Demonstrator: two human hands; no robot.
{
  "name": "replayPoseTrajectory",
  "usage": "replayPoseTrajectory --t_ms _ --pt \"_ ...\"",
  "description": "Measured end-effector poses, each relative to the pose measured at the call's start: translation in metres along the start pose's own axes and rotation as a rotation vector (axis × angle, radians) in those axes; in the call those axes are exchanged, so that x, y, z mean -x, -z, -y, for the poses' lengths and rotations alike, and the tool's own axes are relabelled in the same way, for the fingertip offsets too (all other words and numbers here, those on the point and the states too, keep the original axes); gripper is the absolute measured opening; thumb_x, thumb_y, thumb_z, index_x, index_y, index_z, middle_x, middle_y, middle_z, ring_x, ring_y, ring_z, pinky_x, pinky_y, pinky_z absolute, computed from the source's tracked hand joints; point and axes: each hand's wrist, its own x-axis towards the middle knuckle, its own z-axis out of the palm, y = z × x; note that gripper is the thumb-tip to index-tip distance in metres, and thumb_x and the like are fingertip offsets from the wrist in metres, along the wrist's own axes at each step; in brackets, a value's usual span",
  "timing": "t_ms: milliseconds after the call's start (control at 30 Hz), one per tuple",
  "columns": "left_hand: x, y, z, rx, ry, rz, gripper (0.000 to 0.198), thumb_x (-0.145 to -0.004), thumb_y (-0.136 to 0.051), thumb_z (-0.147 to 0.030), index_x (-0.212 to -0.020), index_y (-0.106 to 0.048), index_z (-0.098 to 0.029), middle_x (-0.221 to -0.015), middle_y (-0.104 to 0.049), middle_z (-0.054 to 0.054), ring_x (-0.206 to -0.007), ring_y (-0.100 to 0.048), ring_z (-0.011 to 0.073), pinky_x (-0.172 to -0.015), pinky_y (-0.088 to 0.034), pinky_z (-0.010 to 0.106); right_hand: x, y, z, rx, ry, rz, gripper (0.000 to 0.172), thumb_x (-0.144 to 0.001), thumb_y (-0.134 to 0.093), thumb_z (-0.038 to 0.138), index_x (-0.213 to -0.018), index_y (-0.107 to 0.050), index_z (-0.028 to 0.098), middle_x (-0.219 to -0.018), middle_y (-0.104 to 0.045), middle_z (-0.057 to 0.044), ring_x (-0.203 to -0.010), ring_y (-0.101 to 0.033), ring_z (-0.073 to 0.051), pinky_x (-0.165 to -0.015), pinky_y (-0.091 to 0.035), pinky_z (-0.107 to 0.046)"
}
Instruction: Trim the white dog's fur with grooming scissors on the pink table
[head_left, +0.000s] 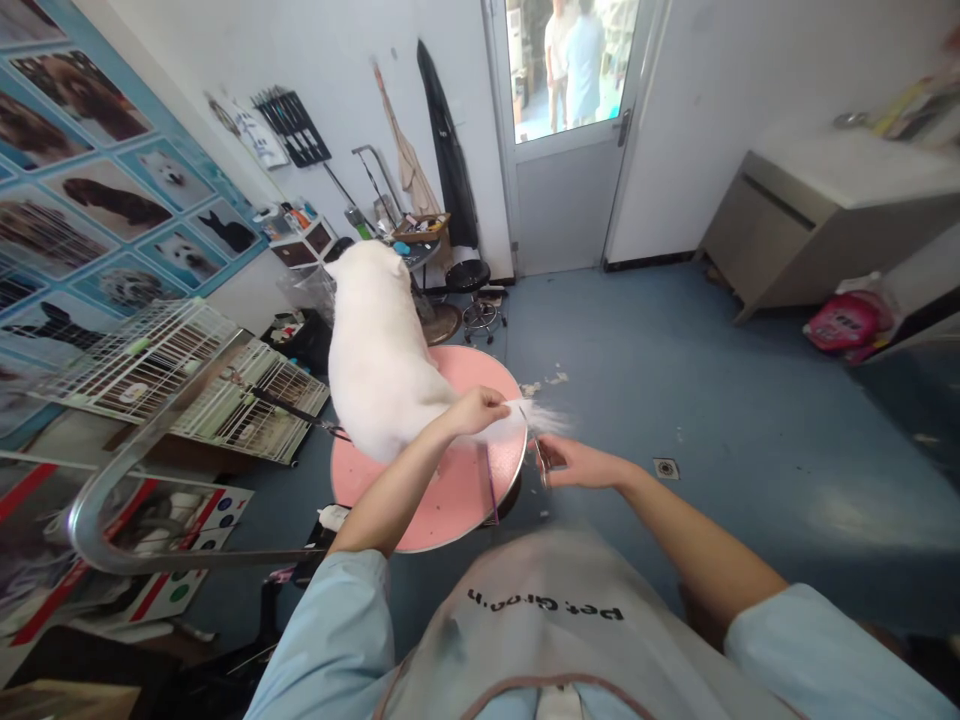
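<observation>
Scissors (538,448) sit in my right grip (574,463), fingers at the handles, blades towards the tail (501,430); I can't tell how far they're parted. My left grip (480,408) is pinched narrow on that tail, holding it out sideways from the white dog (379,350), presumably so the long hair fans past the edge of the pink worktop (442,515), giving the blades free space. The dog faces away, which puts its rear near me. A dark leash (289,406) runs from the metal rail (154,440) towards its hindquarters, likely limiting wandering. A thin purple tool (491,480) lies at the rim, probably for easy reach.
</observation>
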Motion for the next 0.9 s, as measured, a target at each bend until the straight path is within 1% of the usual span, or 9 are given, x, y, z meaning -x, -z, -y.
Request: replayPoseTrajectory --t_ms 100,200,333,400,500,600,733,800,900 --pt "0.000 -0.001 0.002 0.003 0.014 0.038 0.040 -0.073 -0.061 -0.048 -0.055 -0.042 -0.018 -0.055 -0.032 -0.005 -0.053 -0.029 0.0072 -0.052 -0.021 0.024 0.004 0.002 0.002 -0.070 -0.034 -0.007 0.047 -0.073 -0.075 0.022 -0.115 -0.055 0.019 -0.088 -0.064 0.000 -0.077 -0.064 -0.015 -0.076 -0.053 -0.033" --pt "0.000 -0.003 0.005 0.013 0.027 0.065 0.040 -0.074 -0.061 -0.049 -0.056 -0.042 -0.018 -0.055 -0.032 -0.005 -0.052 -0.029 0.0070 -0.052 -0.020 0.024 0.008 0.004 0.004 -0.119 -0.059 -0.009 0.049 -0.074 -0.077 0.027 -0.116 -0.053 0.020 -0.091 -0.064 0.000 -0.080 -0.064 -0.015 -0.077 -0.053 -0.032" --pt "0.000 -0.004 0.007 0.012 0.009 0.085 0.040 -0.073 -0.061 -0.049 -0.056 -0.042 -0.019 -0.055 -0.031 -0.005 -0.052 -0.027 0.0067 -0.051 -0.020 0.024 0.009 0.005 0.008 -0.057 -0.065 0.075 0.046 -0.073 -0.078 0.026 -0.112 -0.055 0.020 -0.089 -0.064 0.000 -0.077 -0.062 -0.014 -0.070 -0.052 -0.029" --pt "0.001 -0.005 0.007 0.010 0.013 0.093 0.038 -0.074 -0.060 -0.047 -0.057 -0.042 -0.018 -0.056 -0.031 -0.005 -0.053 -0.028 0.0067 -0.052 -0.021 0.024 0.009 0.005 0.009 -0.043 -0.067 0.059 0.045 -0.073 -0.078 0.026 -0.111 -0.054 0.020 -0.086 -0.063 0.001 -0.074 -0.062 -0.013 -0.070 -0.051 -0.028" --pt "0.002 -0.006 0.006 0.002 0.020 0.096 0.035 -0.074 -0.058 -0.045 -0.059 -0.044 -0.018 -0.057 -0.033 -0.005 -0.054 -0.030 0.0070 -0.052 -0.021 0.024 0.009 0.005 0.009 -0.044 -0.068 0.035 0.049 -0.075 -0.077 0.030 -0.115 -0.051 0.019 -0.089 -0.062 0.001 -0.078 -0.062 -0.013 -0.074 -0.051 -0.029" --pt "0.002 -0.007 0.006 -0.005 0.013 0.085 0.035 -0.075 -0.058 -0.045 -0.058 -0.043 -0.018 -0.057 -0.032 -0.005 -0.054 -0.029 0.0070 -0.053 -0.021 0.024 0.008 0.002 0.005 -0.002 -0.041 0.045 0.049 -0.075 -0.079 0.031 -0.114 -0.051 0.019 -0.092 -0.061 -0.001 -0.081 -0.060 -0.014 -0.075 -0.051 -0.030" --pt "0.005 -0.007 0.004 0.014 0.013 0.046 0.036 -0.076 -0.058 -0.045 -0.058 -0.042 -0.018 -0.057 -0.032 -0.005 -0.054 -0.028 0.0068 -0.054 -0.021 0.024 0.005 -0.004 -0.007 -0.027 -0.022 -0.036 0.050 -0.078 -0.077 0.037 -0.115 -0.048 0.020 -0.092 -0.061 -0.001 -0.079 -0.059 -0.014 -0.077 -0.050 -0.032" --pt "0.006 -0.007 0.003 0.018 0.004 0.027 0.037 -0.076 -0.058 -0.045 -0.058 -0.041 -0.018 -0.057 -0.033 -0.005 -0.055 -0.029 0.0068 -0.054 -0.022 0.024 0.003 -0.008 -0.012 -0.028 -0.021 -0.046 0.053 -0.077 -0.078 0.038 -0.117 -0.048 0.020 -0.094 -0.061 -0.001 -0.082 -0.060 -0.014 -0.079 -0.051 -0.033" --pt "0.007 -0.007 0.002 0.024 -0.010 -0.012 0.039 -0.076 -0.059 -0.045 -0.057 -0.039 -0.018 -0.057 -0.032 -0.005 -0.055 -0.029 0.0067 -0.055 -0.022 0.023 0.000 -0.017 -0.017 -0.024 -0.013 -0.059 0.052 -0.075 -0.079 0.036 -0.115 -0.050 0.020 -0.095 -0.060 -0.001 -0.084 -0.060 -0.015 -0.082 -0.052 -0.034"
